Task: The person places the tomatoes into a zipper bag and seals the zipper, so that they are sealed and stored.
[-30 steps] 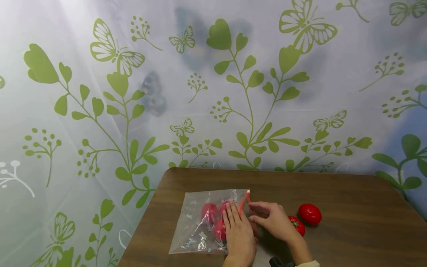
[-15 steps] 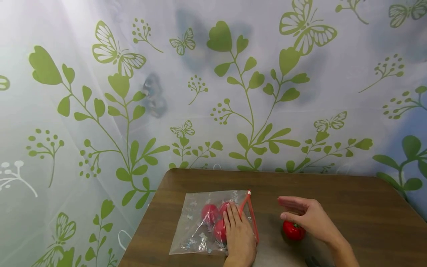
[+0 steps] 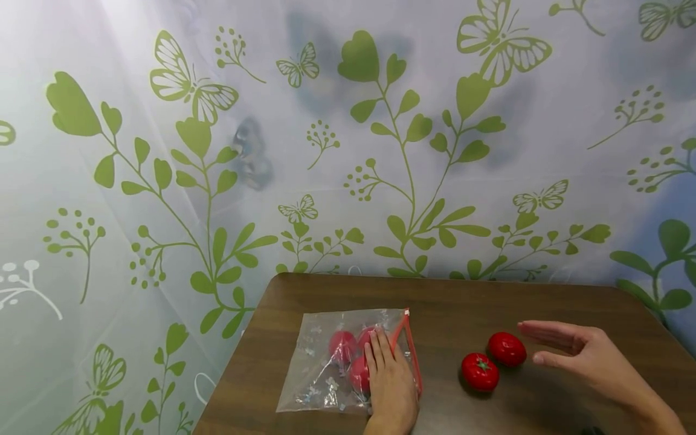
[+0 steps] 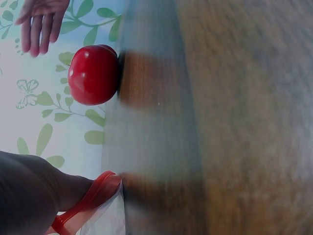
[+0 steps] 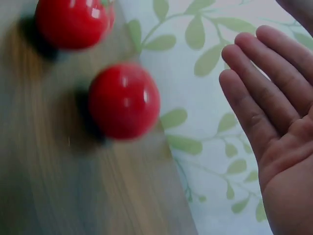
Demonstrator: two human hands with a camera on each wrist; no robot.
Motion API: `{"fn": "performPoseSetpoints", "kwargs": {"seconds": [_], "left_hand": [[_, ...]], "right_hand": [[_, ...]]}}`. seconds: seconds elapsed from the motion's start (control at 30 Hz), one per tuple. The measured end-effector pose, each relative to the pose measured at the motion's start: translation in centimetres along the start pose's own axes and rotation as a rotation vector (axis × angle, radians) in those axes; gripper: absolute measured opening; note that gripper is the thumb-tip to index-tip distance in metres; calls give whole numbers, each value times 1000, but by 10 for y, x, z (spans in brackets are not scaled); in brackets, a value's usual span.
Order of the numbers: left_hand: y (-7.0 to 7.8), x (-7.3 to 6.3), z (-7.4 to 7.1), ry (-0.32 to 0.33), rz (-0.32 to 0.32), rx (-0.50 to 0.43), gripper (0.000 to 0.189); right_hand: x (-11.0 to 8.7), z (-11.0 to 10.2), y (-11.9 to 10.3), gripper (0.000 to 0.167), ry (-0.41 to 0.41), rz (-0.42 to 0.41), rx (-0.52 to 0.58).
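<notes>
My left hand point(image 3: 391, 383) lies with straight fingers on a clear zip bag point(image 3: 310, 374), over its right side near the red zip edge point(image 3: 411, 350). Several red tomatoes point(image 3: 342, 346) sit inside the bag, some partly covered by the fingers. Two more tomatoes lie loose to the right: one with a green stem top point(image 3: 480, 371), and another tomato point(image 3: 507, 348) just behind it. My right hand point(image 3: 587, 356) hovers right of them, holding nothing. In the right wrist view its fingers point(image 5: 264, 83) are extended, apart from the nearer tomato point(image 5: 124, 101).
A brown wooden table point(image 3: 435, 302) carries everything. Behind it hangs a pale curtain point(image 3: 326, 151) printed with green leaves and butterflies.
My right hand has left the bag's mouth and moved right, past the two loose tomatoes, which now show fully. My left hand and the bag have stayed in place.
</notes>
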State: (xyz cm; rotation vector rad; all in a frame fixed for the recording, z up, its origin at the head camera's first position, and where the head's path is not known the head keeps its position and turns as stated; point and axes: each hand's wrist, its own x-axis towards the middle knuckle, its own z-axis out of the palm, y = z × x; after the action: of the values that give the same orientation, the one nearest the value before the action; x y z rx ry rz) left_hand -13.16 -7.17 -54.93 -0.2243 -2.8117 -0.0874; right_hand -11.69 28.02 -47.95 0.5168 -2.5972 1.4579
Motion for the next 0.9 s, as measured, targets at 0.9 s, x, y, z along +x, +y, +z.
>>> {"fn": "performPoseSetpoints", "kwargs": {"seconds": [0.9], "left_hand": [[1, -3, -2, -20, 1, 6, 118]], "right_hand": [[-18, -20, 70, 61, 18, 314, -57]]}}
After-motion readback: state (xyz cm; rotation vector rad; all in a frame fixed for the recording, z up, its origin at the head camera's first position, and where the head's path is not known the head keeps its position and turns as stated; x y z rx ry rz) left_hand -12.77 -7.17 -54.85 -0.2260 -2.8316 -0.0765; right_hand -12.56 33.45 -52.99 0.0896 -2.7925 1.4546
